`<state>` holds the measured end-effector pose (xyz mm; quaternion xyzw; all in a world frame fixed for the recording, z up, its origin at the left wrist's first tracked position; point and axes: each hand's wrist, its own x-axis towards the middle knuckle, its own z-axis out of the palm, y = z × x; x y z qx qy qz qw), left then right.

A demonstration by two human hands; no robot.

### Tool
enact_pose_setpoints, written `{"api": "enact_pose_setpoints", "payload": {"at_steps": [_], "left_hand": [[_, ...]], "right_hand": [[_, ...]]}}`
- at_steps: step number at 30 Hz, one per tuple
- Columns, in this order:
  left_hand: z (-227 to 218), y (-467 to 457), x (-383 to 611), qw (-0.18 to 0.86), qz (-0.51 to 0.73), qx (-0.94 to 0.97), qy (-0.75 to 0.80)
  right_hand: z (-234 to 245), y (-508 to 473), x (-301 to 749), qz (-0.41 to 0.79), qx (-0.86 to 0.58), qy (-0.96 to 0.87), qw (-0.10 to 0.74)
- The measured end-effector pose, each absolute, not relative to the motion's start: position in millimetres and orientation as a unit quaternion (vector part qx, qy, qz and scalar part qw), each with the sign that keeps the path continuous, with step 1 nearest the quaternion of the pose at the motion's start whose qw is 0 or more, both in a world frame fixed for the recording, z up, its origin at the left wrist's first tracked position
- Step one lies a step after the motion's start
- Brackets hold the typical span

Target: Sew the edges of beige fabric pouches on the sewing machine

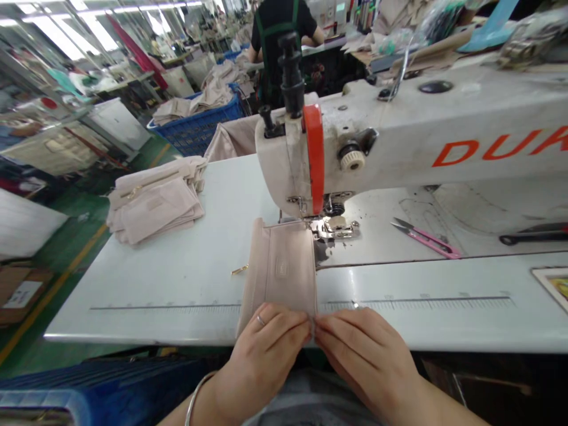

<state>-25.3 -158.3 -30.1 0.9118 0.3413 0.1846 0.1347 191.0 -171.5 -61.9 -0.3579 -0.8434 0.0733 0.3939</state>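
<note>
A beige fabric pouch piece [288,272] lies on the white sewing table, its far right corner at the presser foot [335,228] of the sewing machine [288,154]. It bears a small label, and a gold zipper pull [239,270] sticks out at its left side. My left hand [270,349] pinches the near edge of the piece close to its right corner. Beside it, my right hand [366,349] grips that same corner, fingertips pressed together. Both hands nearly meet at the table's front edge. The fingers hide the corner itself.
A stack of beige pieces [155,201] lies at the table's left. Pink-handled thread snips [428,238] rest on the machine bed at right, near a black-handled tool [532,233]. Behind stand a blue crate [190,127] of fabric and a co-worker [279,35]. Another blue crate [110,384] is below left.
</note>
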Motion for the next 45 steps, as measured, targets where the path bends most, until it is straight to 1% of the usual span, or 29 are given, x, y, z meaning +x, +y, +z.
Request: {"api": "enact_pose_setpoints", "payload": {"at_steps": [3, 6, 9, 13, 17, 21, 24, 28, 33, 40, 45], "left_hand": [[-6.1, -142.9, -16.5, 0.151, 0.125, 0.919, 0.343], [5.4, -118.1, -10.0, 0.114, 0.079, 0.922, 0.361], [-4.2, -95.9, -7.5, 0.074, 0.059, 0.930, 0.355], [-20.4, -85.1, -6.3, 0.063, 0.058, 0.932, 0.352], [-17.7, -91.0, -7.0, 0.057, 0.071, 0.935, 0.343], [-13.4, -103.2, -14.0, 0.088, 0.119, 0.943, 0.299], [-18.0, -105.4, -19.9, 0.102, 0.152, 0.948, 0.262], [-25.8, -94.7, -22.1, 0.111, 0.170, 0.945, 0.256], [-30.2, -77.0, -20.7, 0.106, 0.177, 0.945, 0.253], [-34.0, -53.6, -18.1, 0.073, 0.196, 0.949, 0.234], [-38.3, -36.6, -16.1, 0.059, 0.228, 0.944, 0.232]], "right_hand": [[-58.9, -165.2, 187.9, 0.060, -0.344, -0.847, 0.400], [-55.6, -160.0, 185.9, 0.069, -0.340, -0.853, 0.390], [-54.7, -157.1, 185.5, 0.069, -0.337, -0.863, 0.371], [-56.2, -154.3, 187.0, 0.060, -0.322, -0.874, 0.358], [-54.0, -148.3, 189.5, 0.070, -0.324, -0.880, 0.341], [-48.4, -138.4, 193.0, 0.086, -0.327, -0.882, 0.327], [-45.1, -131.0, 195.9, 0.094, -0.324, -0.887, 0.316], [-44.1, -120.9, 198.8, 0.090, -0.326, -0.893, 0.297], [-42.1, -106.4, 200.3, 0.072, -0.337, -0.897, 0.275], [-33.3, -86.3, 203.3, 0.085, -0.353, -0.904, 0.227], [-34.9, -71.5, 205.0, 0.056, -0.358, -0.909, 0.204]]}}
